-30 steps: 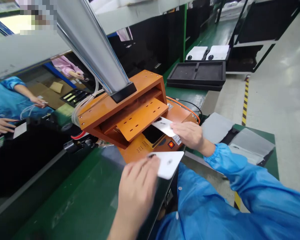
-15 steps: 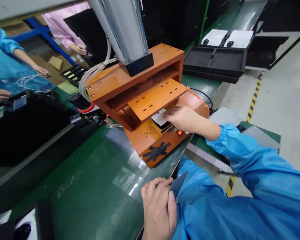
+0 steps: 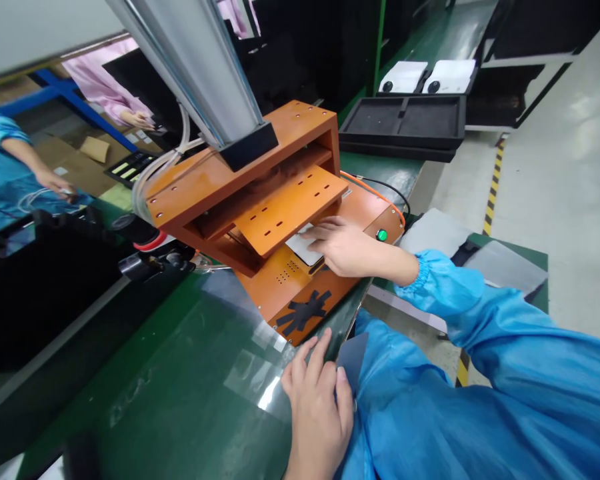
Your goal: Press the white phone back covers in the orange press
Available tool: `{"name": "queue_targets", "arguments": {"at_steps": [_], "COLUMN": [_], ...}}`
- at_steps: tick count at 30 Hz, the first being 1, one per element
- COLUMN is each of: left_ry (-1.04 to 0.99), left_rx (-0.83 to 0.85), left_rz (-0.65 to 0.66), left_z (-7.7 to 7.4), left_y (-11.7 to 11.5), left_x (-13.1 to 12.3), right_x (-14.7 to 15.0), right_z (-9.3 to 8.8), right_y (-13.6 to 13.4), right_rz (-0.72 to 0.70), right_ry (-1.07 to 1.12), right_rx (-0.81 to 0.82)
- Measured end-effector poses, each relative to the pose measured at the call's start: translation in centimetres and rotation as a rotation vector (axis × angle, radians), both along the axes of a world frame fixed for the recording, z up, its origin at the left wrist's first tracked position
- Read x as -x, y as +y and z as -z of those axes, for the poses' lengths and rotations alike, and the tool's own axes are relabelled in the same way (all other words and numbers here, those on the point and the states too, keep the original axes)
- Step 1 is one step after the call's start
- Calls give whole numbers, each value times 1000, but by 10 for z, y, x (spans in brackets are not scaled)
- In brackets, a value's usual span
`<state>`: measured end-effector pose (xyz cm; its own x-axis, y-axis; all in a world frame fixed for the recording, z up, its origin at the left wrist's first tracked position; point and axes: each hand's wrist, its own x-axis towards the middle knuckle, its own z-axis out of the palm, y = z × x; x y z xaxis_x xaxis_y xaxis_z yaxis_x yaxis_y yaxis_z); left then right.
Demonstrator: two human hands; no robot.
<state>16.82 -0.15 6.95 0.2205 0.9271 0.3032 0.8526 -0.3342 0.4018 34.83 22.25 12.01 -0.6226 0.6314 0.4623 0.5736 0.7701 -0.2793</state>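
"One white panel (image 3: pixel 301 251) is lying in the orange press (image 3: pixel 300 133), is it not?"

"Yes, it is lying below the orange plate (image 3: pixel 290 215), with its near part showing at the front. The right hand (image 3: pixel 340 245) is resting on it; the fingers are lying loosely spread on top and are not closing around it."

"So the placing is finished?"

"I am judging it nearly finished, because the panel is looking quite flat. But the hand is covering one side, so I cannot tell whether it is sitting fully in place."

"And what is the left hand (image 3: pixel 317 400) doing?"

"It is resting at the edge of the green table (image 3: pixel 170 393) and is pinching a grey panel (image 3: pixel 353 357) between thumb and fingers, with almost no opening. This one is waiting outside the press, so I am counting it as not yet dealt with."

"Is the plate pressing on something?"

"No, a gap is showing under it, and the right hand is reaching into this gap."
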Motion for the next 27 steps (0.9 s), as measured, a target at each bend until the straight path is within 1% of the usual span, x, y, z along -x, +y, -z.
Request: {"name": "queue_targets", "arguments": {"at_steps": [1, 2, 4, 5, 6, 8, 10, 12, 14, 17, 18, 19, 20, 21, 23, 24, 25, 26, 27], "left_ry": [36, 69, 120, 142, 168, 223, 275, 319, 351, 328, 292, 248, 196, 145, 67, 41, 23, 12, 12], "left_rx": [-12, -25, -63, -84, -105, -150, -183, -203, -213, -216, -223, -243, -279, -331, -447, -483, -487, -461, -412], "left_rz": [-11, -26, -63, -83, -98, -110, -101, -102, -122, -125, -107, -81, -46, -3, 115, 190, 277, 371, 464], "left_z": [1, 1, 3, 5, 7, 11, 15, 17, 16, 12, 11, 9, 8, 8, 11, 15, 19, 24, 29], "left_y": [2, 4, 7, 9, 11, 14, 18, 21, 23, 19, 16, 12, 7, 2, -7, -9, -11, -11, -10], "left_x": [-1, -2, -3, -3, -2, -1, -1, -2, -2, -1, -2, -4, -8, -12, -26, -35, -45, -54, -64], "right_x": [-7, -16, -41, -55, -69, -91, -105, -111, -112, -114, -115, -116, -117, -117, -114, -112, -109, -107, -108], "right_z": [6, 14, 36, 50, 63, 89, 109, 120, 121, 110, 107, 104, 102, 103, 110, 115, 122, 129, 136], "right_y": [-6, -13, -30, -38, -46, -59, -64, -61, -54, -52, -58, -68, -82, -99, -140, -160, -179, -194, -206], "right_rz": [27, 88, 317, 425, 510, 617, 637, 600, 550, 518, 525, 526, 497, 426, 218, 136, 100, 122, 188], "right_ry": [64, 146, 329, 386, 405, 373, 300, 222, 169, 210, 260, 316, 365, 401, 429, 437, 451, 476, 501], "right_rx": [-47, -82, -107, -102, -96, -93, -105, -124, -126, -66, -6, 98, 270, 519, 1074, 1284, 1414, 1459, 1440]}}
